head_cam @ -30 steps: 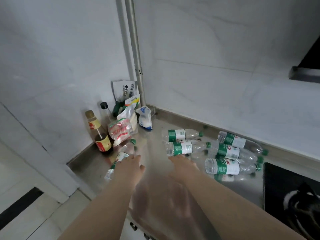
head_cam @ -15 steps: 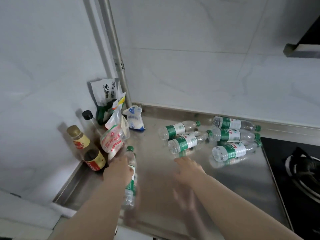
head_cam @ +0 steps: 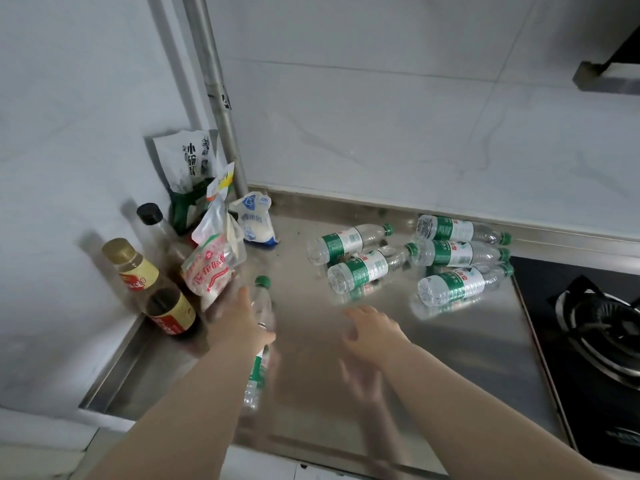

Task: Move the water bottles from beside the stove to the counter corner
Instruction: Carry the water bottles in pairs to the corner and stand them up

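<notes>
Several clear water bottles with green labels and caps lie on their sides on the steel counter. Two bottles rest mid-counter, and three more lie stacked beside the stove. My left hand is shut on another water bottle, cap pointing away, close to the condiments at the counter corner. My right hand hovers above the counter, fingers apart and holding nothing, short of the nearest lying bottles.
The corner holds a soy sauce bottle, a black-capped bottle, a red-and-white pouch, a white salt bag and a green-and-white packet. A vertical metal pipe runs up the wall. A range hood edge overhangs top right.
The view has shifted rightward and down. My left hand has turned the held bottle so that it lies lengthwise along my arm near the condiments. My right hand stays over the counter.
</notes>
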